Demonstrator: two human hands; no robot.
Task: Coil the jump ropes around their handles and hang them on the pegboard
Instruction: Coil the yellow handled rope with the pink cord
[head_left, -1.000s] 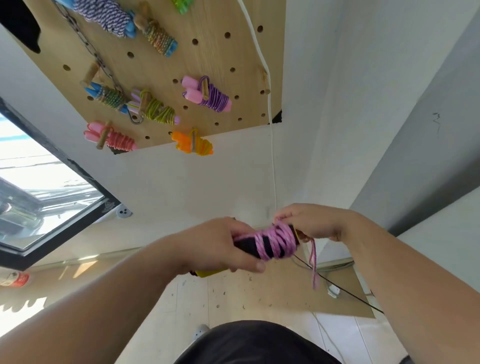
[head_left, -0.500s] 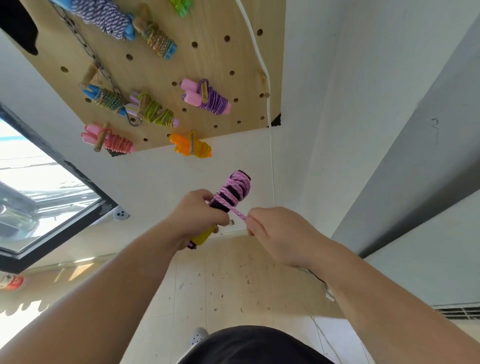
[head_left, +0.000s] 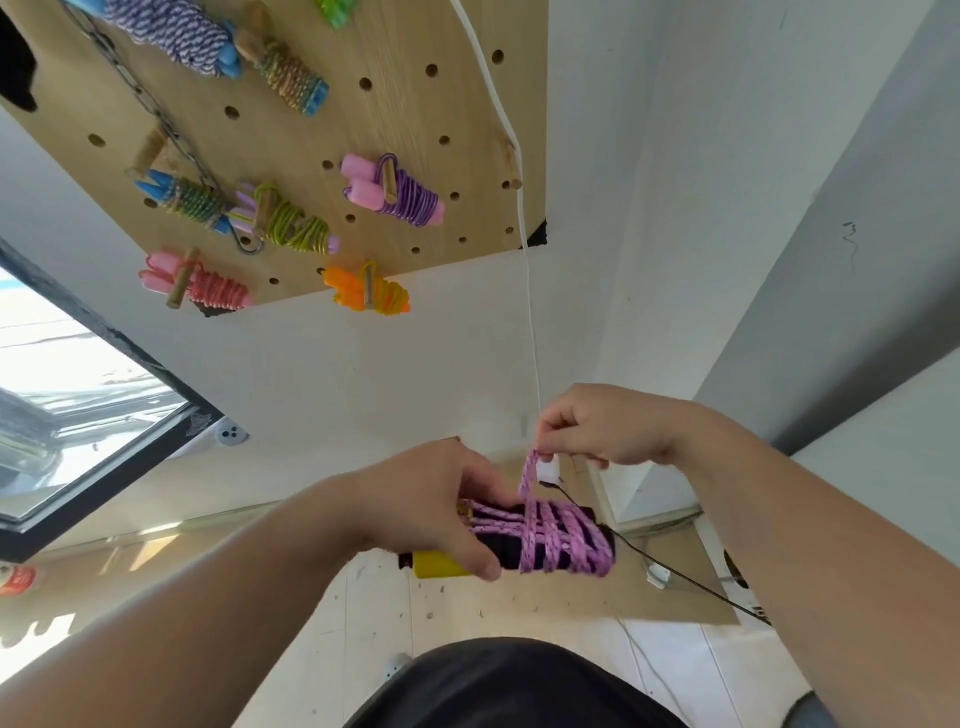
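a person's left hand (head_left: 431, 512) clamps the yellow-and-black handles (head_left: 470, 553) of a pink jump rope (head_left: 558, 535), nearly all of it already wound around them, while the right hand (head_left: 605, 426) pinches a short loop of the rope's last slack just above the coil, the two hands close together but not touching, low in front of the person's body and well below the pegboard (head_left: 395, 114) on the wall. the bundle has yet to be hung. judging from this, the risk lies in the finish: the wraps cross each other loosely and unevenly, and if the loop slips from the pinching fingers, or is not tucked under a turn, the coil may spring loose and unwind off the handles' free end; a loop left too small might also fail to slip over a wooden peg (head_left: 511, 161), several of which already carry bundles, among them a purple rope with pink handles (head_left: 395, 192) and an orange rope (head_left: 369, 291). a white cord (head_left: 527, 291) running down the wall beside the board and a thin black cable (head_left: 675, 574) on the floor below the hands could snag the bundle as it is lifted. no brand, label or writing can be read on the handles, rope or board.
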